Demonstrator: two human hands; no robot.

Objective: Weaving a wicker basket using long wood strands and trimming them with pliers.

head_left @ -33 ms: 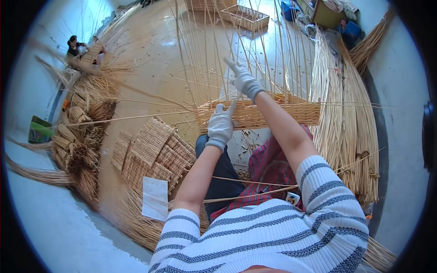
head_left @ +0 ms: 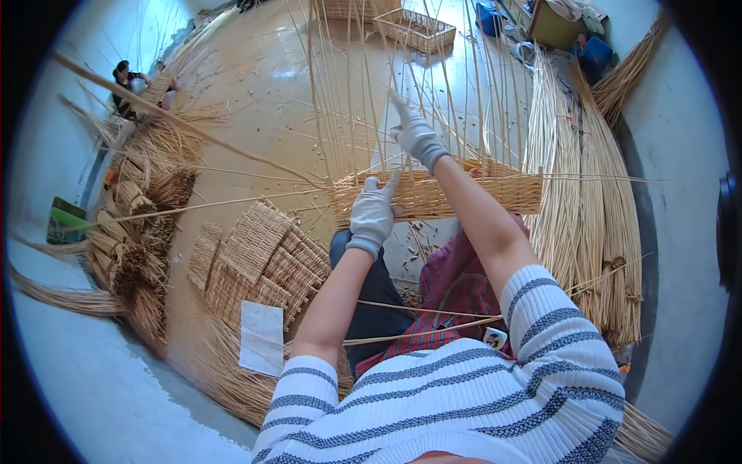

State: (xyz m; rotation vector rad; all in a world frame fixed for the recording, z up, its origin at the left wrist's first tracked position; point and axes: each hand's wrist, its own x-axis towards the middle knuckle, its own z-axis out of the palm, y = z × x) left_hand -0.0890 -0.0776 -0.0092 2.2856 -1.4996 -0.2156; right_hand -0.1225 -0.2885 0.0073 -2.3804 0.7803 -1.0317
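Hand point(head_left: 372, 216) on basket point(head_left: 427, 201); white object point(head_left: 495, 337), markings unreadable

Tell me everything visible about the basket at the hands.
The basket looks unfinished: a long, narrow, straw-coloured woven band, apparently wicker, with tall unwoven rods rising from it and others jutting sideways. It lies crosswise near the knees. The gloved left hand touches its near wall; the right forearm crosses over it, and whether the right hand touches it is unclear.

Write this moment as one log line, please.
left hand: at near side of woven basket | right hand: among upright canes | woven panels: on floor
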